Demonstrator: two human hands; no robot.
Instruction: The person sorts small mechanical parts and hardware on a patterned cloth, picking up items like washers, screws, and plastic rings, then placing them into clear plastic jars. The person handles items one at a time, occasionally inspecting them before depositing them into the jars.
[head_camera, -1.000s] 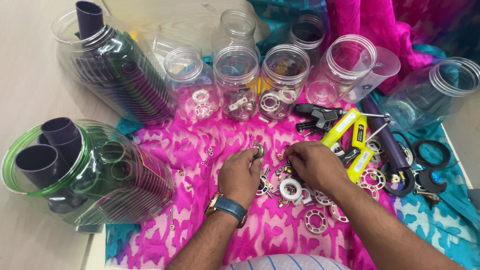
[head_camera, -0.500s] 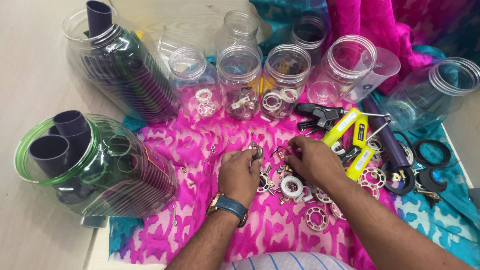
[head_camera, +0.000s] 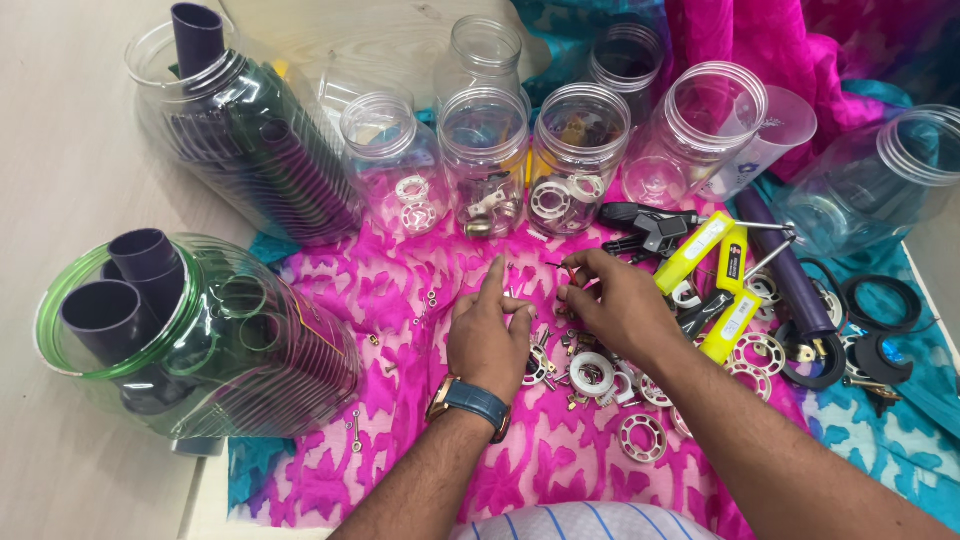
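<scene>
Fingers of the right hand (head_camera: 618, 300) pinch something thin and dark, too small to identify. The left hand (head_camera: 487, 330) hovers with fingers loosely spread, holding nothing. The small metal parts (head_camera: 560, 365), rings and bolts, lie on the pink cloth (head_camera: 400, 290) just beneath both hands, partly hidden.

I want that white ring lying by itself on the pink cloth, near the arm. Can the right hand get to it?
Probably yes. The white ring lies flat in the open on the pink cloth, beside the right forearm, with nothing on top. The right hand, pinching something tiny, only needs to pull back slightly.
</scene>
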